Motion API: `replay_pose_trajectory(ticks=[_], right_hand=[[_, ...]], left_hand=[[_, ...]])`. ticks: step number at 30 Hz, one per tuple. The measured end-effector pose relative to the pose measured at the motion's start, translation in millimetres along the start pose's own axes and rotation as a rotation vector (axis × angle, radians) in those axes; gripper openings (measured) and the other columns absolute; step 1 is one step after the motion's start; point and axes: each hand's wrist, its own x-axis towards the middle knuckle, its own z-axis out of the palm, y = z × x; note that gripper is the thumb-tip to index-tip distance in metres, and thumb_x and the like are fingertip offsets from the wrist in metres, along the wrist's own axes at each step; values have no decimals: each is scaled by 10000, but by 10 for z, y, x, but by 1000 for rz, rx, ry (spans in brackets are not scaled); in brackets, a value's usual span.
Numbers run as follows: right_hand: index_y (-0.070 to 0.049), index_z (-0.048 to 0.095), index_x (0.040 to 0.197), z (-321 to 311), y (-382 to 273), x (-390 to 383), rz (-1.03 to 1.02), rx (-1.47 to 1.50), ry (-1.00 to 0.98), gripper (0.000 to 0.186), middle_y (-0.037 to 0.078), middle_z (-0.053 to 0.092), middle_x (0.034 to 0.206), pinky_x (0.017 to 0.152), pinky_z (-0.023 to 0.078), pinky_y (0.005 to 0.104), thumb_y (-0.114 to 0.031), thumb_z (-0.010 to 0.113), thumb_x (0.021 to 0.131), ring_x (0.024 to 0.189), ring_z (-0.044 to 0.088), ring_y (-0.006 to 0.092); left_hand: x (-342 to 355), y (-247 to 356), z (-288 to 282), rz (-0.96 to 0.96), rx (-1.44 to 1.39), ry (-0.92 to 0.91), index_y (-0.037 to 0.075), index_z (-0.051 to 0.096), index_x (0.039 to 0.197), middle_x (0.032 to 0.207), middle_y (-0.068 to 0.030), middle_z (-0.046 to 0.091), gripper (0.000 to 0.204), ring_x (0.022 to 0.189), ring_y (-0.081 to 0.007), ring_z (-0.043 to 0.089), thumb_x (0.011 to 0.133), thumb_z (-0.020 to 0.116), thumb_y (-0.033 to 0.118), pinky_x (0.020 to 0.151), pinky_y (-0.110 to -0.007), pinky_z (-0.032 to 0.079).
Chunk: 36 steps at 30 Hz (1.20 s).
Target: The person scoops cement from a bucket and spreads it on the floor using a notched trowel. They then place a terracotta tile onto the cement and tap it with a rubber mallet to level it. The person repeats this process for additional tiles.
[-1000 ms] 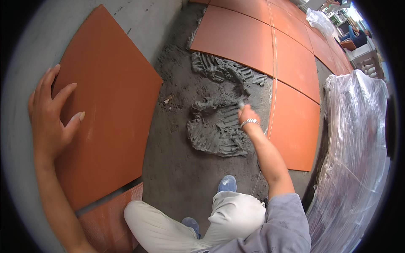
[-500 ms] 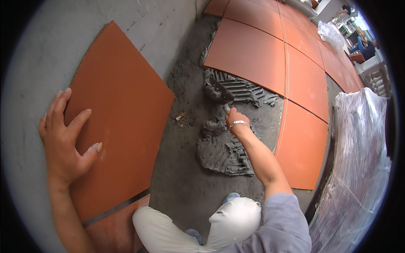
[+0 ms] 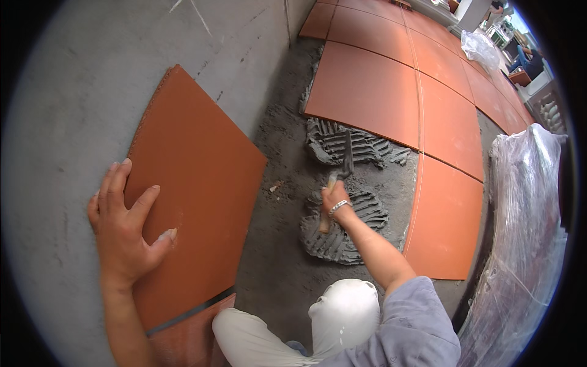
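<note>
My right hand (image 3: 336, 199) is closed round the pale handle of a trowel (image 3: 348, 156). The dark blade stands edge-on over a ridged patch of grey mortar (image 3: 330, 147), just below the laid tiles. Under that hand lies a second, rounded heap of mortar (image 3: 342, 238). On the left, a large terracotta tile (image 3: 195, 196) leans at the grey wall. My left hand (image 3: 125, 229) rests on its left margin with fingers spread, thumb and forefinger on the face, the other fingertips at the edge.
Rows of laid terracotta tiles (image 3: 370, 92) run to the back, with a taut string (image 3: 422, 116) along a joint. Plastic-wrapped goods (image 3: 526, 226) stand at the right. Below the leaning tile is another tile (image 3: 189, 333). A person (image 3: 531, 64) is far back at the right.
The trowel blade has turned from lying flat to edge-on, and my right hand has come slightly nearer. The near mortar heap looks more ridged. My view has shifted; the left hand stays on the tile.
</note>
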Motion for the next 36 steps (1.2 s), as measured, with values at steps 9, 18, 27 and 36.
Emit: replay_pose_trajectory(ticks=[9,18,27,36], right_hand=[[47,485,1223,874,-792,493,-308,-694,-498,462,209,647,1163,909,504,453,-304,588,941,1044,647,415],[83,436,1196,640,-967,385,56,-77,-171,437,311,609,1172,886,534,486,-268,538,957,1087,632,417],[33,565,1230,752,-1209,527,221,181,-317,469,226,667,1127,773,586,461,-322,601,926,979,686,370],[53,577,960,-44,-530,557,463,745,-112,275,120,601,712,479,525,412,-220,541,947,557,599,233]], left_hand=[[-2,14,-2,-2,-5,3,104,691,1105,1505,-154,377,584,1410,-330,329,557,796,274,1088,-490,241],[15,7,-10,5,-28,30,105,697,1088,1487,-155,397,572,1397,-326,347,560,796,302,1069,-490,248],[7,29,-7,4,-10,31,105,690,1100,1489,-159,399,574,1400,-332,346,568,788,296,1072,-495,250],[-13,50,5,5,-14,41,118,682,1116,1506,-128,387,564,1407,-318,340,582,784,267,1100,-507,235]])
